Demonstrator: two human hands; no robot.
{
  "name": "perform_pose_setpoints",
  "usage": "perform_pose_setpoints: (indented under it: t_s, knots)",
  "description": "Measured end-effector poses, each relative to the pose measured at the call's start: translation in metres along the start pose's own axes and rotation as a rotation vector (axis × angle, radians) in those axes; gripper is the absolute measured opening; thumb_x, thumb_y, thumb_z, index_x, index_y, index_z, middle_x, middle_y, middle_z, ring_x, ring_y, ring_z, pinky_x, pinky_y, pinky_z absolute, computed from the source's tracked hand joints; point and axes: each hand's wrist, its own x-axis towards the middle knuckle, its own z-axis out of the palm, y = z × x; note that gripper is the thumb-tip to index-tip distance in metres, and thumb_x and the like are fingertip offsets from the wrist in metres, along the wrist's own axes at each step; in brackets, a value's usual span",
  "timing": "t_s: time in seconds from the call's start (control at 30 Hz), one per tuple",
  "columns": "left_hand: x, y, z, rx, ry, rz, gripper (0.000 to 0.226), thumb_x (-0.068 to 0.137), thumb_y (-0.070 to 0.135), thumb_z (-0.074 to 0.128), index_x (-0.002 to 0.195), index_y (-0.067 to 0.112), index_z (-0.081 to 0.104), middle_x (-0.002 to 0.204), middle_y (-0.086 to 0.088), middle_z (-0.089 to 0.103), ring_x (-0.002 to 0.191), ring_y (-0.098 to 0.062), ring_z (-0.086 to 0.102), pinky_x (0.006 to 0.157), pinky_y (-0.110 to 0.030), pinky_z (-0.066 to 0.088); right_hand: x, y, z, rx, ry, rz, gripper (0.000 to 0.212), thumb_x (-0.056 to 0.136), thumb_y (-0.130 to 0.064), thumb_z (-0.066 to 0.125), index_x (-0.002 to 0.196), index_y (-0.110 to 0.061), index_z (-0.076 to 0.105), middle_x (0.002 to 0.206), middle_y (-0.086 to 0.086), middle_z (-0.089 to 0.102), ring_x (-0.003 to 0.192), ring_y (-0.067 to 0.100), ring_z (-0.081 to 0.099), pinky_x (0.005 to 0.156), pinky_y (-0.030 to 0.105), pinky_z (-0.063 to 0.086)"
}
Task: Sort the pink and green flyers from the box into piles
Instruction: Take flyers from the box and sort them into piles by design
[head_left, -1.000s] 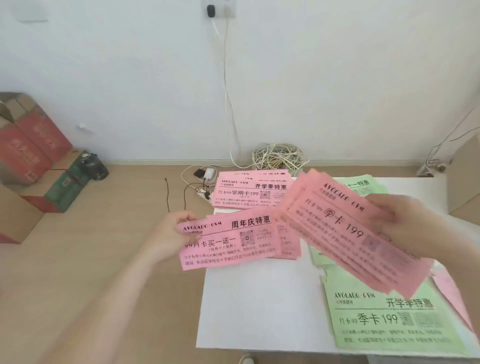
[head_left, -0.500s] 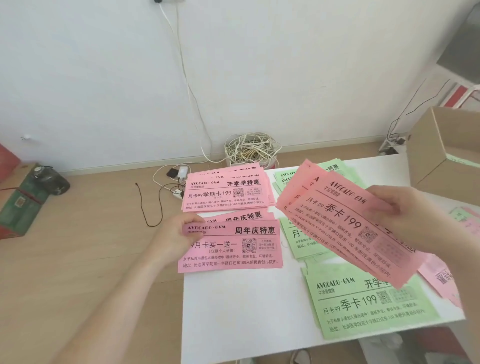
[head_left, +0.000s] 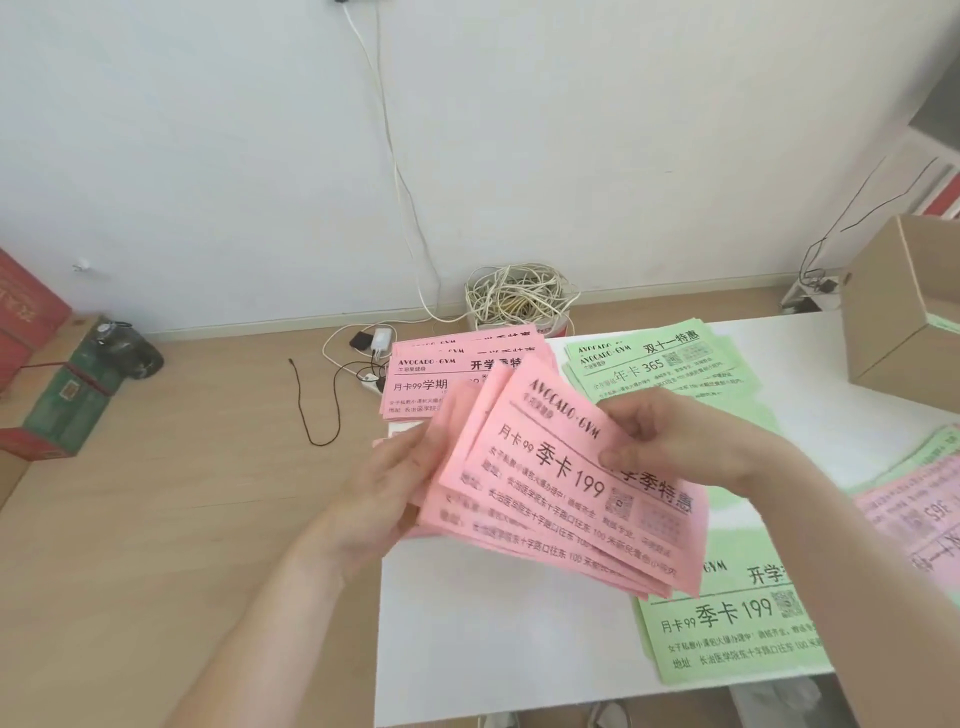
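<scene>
A fanned stack of pink flyers (head_left: 561, 499) hangs above the white table (head_left: 498, 654). My right hand (head_left: 670, 441) pinches the stack's upper right edge, thumb on top. My left hand (head_left: 395, 493) reaches under its left side, fingers spread against the sheets. On the table lie a pink pile (head_left: 441, 379) at the far left, a green pile (head_left: 670, 364) at the back and another green pile (head_left: 737, 634) at the front right. The cardboard box (head_left: 904, 317) stands at the table's far right corner.
Mixed pink and green flyers (head_left: 924, 499) lie at the right edge. On the floor beyond the table sit a coil of white cable (head_left: 519, 301), a charger with cords (head_left: 374, 343), and red and green boxes (head_left: 57, 395) at the left.
My left hand put the single pink flyer down on the table and came back up to the stack. My right hand swung the stack left toward the centre.
</scene>
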Motion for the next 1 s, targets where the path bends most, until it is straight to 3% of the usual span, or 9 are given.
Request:
perform_pose_setpoints:
  t_s: [0.13, 0.23, 0.37, 0.43, 0.53, 0.67, 0.77, 0.9, 1.0]
  knots:
    - [-0.009, -0.015, -0.007, 0.092, 0.129, 0.027, 0.04, 0.081, 0.024, 0.074, 0.118, 0.021, 0.062, 0.102, -0.012, 0.073, 0.091, -0.027, 0.07, 0.069, -0.034, 0.055, 0.024, 0.018, 0.018, -0.039, -0.041, 0.072, 0.023, 0.09, -0.001, 0.062, 0.106, -0.017, 0.068, 0.097, 0.002, 0.075, 0.089, 0.018, 0.073, 0.075, 0.027, 0.055]
    - [-0.013, -0.028, -0.008, 0.26, 0.276, 0.017, 0.035, 0.085, -0.006, 0.065, 0.11, 0.018, 0.063, 0.088, -0.007, 0.075, 0.08, -0.022, 0.073, 0.064, -0.027, 0.055, 0.032, 0.029, 0.033, -0.034, 0.016, 0.118, 0.018, 0.091, -0.009, 0.063, 0.105, -0.018, 0.068, 0.092, -0.003, 0.076, 0.085, 0.013, 0.073, 0.079, 0.029, 0.056]
    - [-0.015, -0.049, -0.008, 0.358, 0.45, -0.042, 0.015, 0.09, 0.004, 0.062, 0.097, 0.016, 0.067, 0.079, -0.001, 0.075, 0.072, -0.019, 0.073, 0.066, -0.034, 0.057, 0.038, 0.036, 0.046, -0.147, 0.149, 0.138, 0.009, 0.092, -0.023, 0.063, 0.091, -0.021, 0.072, 0.088, -0.011, 0.075, 0.081, 0.005, 0.07, 0.08, 0.03, 0.053]
    - [-0.015, -0.06, -0.01, 0.401, 0.475, -0.059, 0.009, 0.09, 0.009, 0.063, 0.093, 0.017, 0.067, 0.078, 0.002, 0.075, 0.072, -0.016, 0.072, 0.073, -0.04, 0.057, 0.041, 0.038, 0.048, -0.232, 0.149, 0.176, 0.018, 0.094, -0.029, 0.058, 0.089, -0.019, 0.072, 0.09, -0.003, 0.074, 0.086, 0.019, 0.069, 0.082, 0.039, 0.055]
    - [-0.018, -0.071, -0.009, 0.495, 0.485, -0.07, 0.005, 0.091, 0.016, 0.063, 0.089, 0.02, 0.065, 0.073, 0.009, 0.074, 0.066, -0.009, 0.07, 0.065, -0.031, 0.053, 0.043, 0.04, 0.047, -0.259, 0.161, 0.186, 0.019, 0.094, -0.029, 0.058, 0.089, -0.016, 0.071, 0.092, 0.004, 0.073, 0.09, 0.028, 0.067, 0.085, 0.044, 0.054]
    - [-0.023, -0.08, -0.009, 0.633, 0.527, -0.071, 0.019, 0.091, 0.033, 0.062, 0.077, 0.019, 0.061, 0.065, 0.001, 0.07, 0.058, -0.014, 0.065, 0.055, -0.032, 0.044, 0.038, 0.039, 0.045, -0.291, 0.16, 0.158, 0.012, 0.093, -0.02, 0.058, 0.087, -0.017, 0.068, 0.088, -0.003, 0.073, 0.085, 0.02, 0.069, 0.079, 0.038, 0.056]
    - [-0.025, -0.086, -0.014, 0.662, 0.551, -0.067, 0.029, 0.089, 0.039, 0.061, 0.069, 0.019, 0.061, 0.063, 0.0, 0.067, 0.057, -0.018, 0.062, 0.055, -0.041, 0.049, 0.031, 0.035, 0.03, -0.341, 0.382, 0.144, 0.017, 0.094, -0.014, 0.054, 0.079, -0.019, 0.06, 0.084, -0.002, 0.068, 0.078, 0.022, 0.065, 0.065, 0.03, 0.051]
    - [-0.026, -0.086, -0.013, 0.663, 0.532, -0.089, 0.006, 0.086, 0.029, 0.069, 0.081, 0.031, 0.066, 0.069, 0.017, 0.068, 0.059, -0.002, 0.062, 0.058, -0.034, 0.049, 0.022, 0.046, 0.008, -0.008, 0.728, 0.131, 0.01, 0.094, -0.011, 0.056, 0.092, -0.016, 0.065, 0.094, -0.004, 0.072, 0.084, 0.018, 0.068, 0.074, 0.035, 0.054]
    - [-0.026, -0.086, -0.016, 0.601, 0.538, -0.134, 0.028, 0.079, 0.013, 0.075, 0.091, 0.035, 0.063, 0.069, 0.02, 0.068, 0.06, 0.002, 0.063, 0.059, -0.027, 0.046, 0.019, 0.056, 0.006, 0.223, 0.728, 0.165, 0.013, 0.094, -0.007, 0.056, 0.099, -0.015, 0.066, 0.098, 0.004, 0.074, 0.089, 0.024, 0.071, 0.082, 0.043, 0.055]
